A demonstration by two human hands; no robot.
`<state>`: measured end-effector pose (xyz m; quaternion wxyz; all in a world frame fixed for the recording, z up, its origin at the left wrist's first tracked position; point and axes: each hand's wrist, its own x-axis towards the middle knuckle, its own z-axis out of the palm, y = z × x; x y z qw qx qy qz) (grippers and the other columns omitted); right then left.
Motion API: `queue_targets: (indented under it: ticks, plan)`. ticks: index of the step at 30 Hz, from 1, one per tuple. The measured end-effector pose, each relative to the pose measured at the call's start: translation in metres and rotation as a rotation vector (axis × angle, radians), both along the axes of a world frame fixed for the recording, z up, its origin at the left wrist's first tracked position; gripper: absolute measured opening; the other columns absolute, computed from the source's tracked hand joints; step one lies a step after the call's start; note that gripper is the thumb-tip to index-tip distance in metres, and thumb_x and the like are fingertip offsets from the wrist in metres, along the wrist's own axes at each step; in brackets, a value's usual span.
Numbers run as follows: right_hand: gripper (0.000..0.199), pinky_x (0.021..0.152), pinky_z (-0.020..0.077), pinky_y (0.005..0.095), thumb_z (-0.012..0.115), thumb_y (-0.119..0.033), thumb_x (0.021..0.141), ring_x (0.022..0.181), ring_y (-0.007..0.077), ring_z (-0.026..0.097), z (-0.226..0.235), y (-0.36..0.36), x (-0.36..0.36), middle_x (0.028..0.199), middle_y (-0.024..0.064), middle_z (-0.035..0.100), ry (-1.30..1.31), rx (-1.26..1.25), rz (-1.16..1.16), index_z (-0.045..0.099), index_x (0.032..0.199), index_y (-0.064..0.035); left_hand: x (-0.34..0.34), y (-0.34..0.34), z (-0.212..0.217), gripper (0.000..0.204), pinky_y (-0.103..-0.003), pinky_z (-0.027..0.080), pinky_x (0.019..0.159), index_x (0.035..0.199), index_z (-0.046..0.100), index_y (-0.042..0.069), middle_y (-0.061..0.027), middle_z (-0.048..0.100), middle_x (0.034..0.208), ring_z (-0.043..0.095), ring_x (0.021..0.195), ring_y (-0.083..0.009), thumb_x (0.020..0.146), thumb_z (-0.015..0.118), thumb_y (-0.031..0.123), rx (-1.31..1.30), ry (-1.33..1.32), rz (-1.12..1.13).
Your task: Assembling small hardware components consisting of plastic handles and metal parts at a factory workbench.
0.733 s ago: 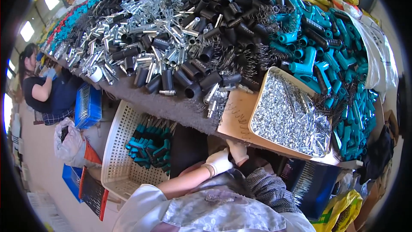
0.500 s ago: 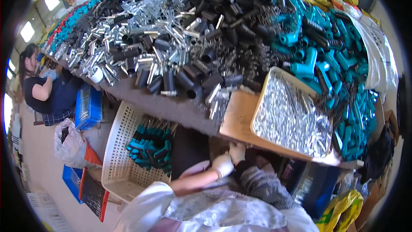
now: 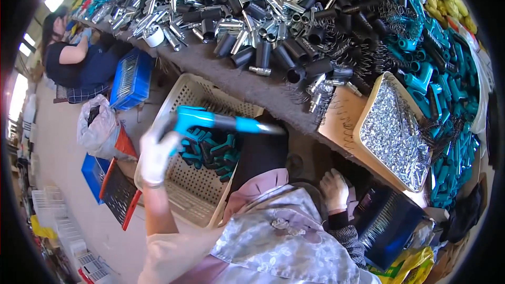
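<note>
Looking down from the head camera, the left hand (image 3: 156, 153), in a white glove, has its fingers curled tight around one end of a long tool (image 3: 221, 122) with teal grips and a grey metal shaft; the tool is blurred and runs out level to the right of the fingers. Directly beneath those fingers sits a cream perforated basket (image 3: 173, 100) holding a small heap of teal-and-black handles (image 3: 210, 150). The right hand (image 3: 334, 189), also gloved, rests low in the lap with fingers loosely bent and nothing in them, just beside a dark blue bin (image 3: 389, 226). Beyond both hands, the table (image 3: 252, 87) carries black tubes (image 3: 294, 58), springs and a tray of silver pieces (image 3: 392, 131). Judging by this, an assembled piece is being carried to the basket; releasing it there would call for lowering the left fingers over the heap.
</note>
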<state>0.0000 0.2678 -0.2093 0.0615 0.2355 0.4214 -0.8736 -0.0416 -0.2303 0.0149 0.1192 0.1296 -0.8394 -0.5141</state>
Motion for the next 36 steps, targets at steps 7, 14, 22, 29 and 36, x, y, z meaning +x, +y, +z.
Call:
queue_targets:
  ticks: [7, 14, 22, 29, 36]
  plan:
    - [0.038, 0.091, 0.0552, 0.0399, 0.061, -0.028, 0.102, 0.097, 0.0239, 0.067, 0.027, -0.062, -0.012, 0.11, 0.0151, 0.07, -0.056, 0.098, 0.137, 0.062, 0.128, 0.0002, 0.029, -0.176, -0.238, 0.052, -0.051, 0.053, 0.089, 0.131, 0.061, 0.001, -0.0269, 0.069, 0.116, 0.068, 0.102, -0.043, 0.091, 0.069, 0.033, -0.38, -0.214, 0.433]
    - [0.032, 0.088, 0.0564, 0.033, 0.056, -0.02, 0.103, 0.096, 0.0198, 0.07, 0.058, -0.054, 0.006, 0.105, 0.0138, 0.074, 0.056, 0.432, 0.251, 0.068, 0.121, 0.0032, 0.01, -0.027, -0.222, 0.041, -0.046, 0.054, 0.091, 0.114, 0.073, 0.005, -0.0216, 0.072, 0.113, 0.068, 0.104, -0.0392, 0.084, 0.076, 0.033, -0.547, -0.441, -0.003]
    - [0.026, 0.092, 0.0547, 0.0361, 0.069, -0.019, 0.094, 0.1, 0.0297, 0.07, 0.144, -0.11, -0.021, 0.108, 0.0157, 0.073, 0.67, 0.811, 0.797, 0.071, 0.112, -0.0004, 0.003, 0.168, -0.076, 0.062, -0.041, 0.057, 0.09, 0.126, 0.061, -0.009, -0.019, 0.07, 0.116, 0.07, 0.102, -0.028, 0.101, 0.059, 0.048, 1.162, -0.057, -0.833]
    - [0.044, 0.078, 0.0545, 0.0392, 0.081, -0.035, 0.082, 0.082, 0.0339, 0.069, 0.181, -0.12, -0.034, 0.09, 0.0212, 0.069, 0.732, 0.767, 0.727, 0.071, 0.107, -0.0001, -0.033, 0.232, -0.029, 0.059, -0.036, 0.038, 0.076, 0.127, 0.068, 0.013, 0.0022, 0.049, 0.09, 0.042, 0.081, -0.0183, 0.098, 0.055, 0.064, 1.901, 0.053, -0.977]
    - [0.026, 0.072, 0.0514, 0.0475, 0.069, -0.033, 0.088, 0.078, 0.0378, 0.065, 0.182, -0.14, -0.032, 0.079, 0.0162, 0.066, 1.015, 1.124, 0.624, 0.071, 0.085, -0.008, -0.05, 0.229, -0.003, 0.067, -0.042, 0.051, 0.069, 0.125, 0.061, 0.001, -0.0134, 0.065, 0.091, 0.062, 0.079, -0.0289, 0.1, 0.051, 0.063, 1.65, 0.043, -0.935]
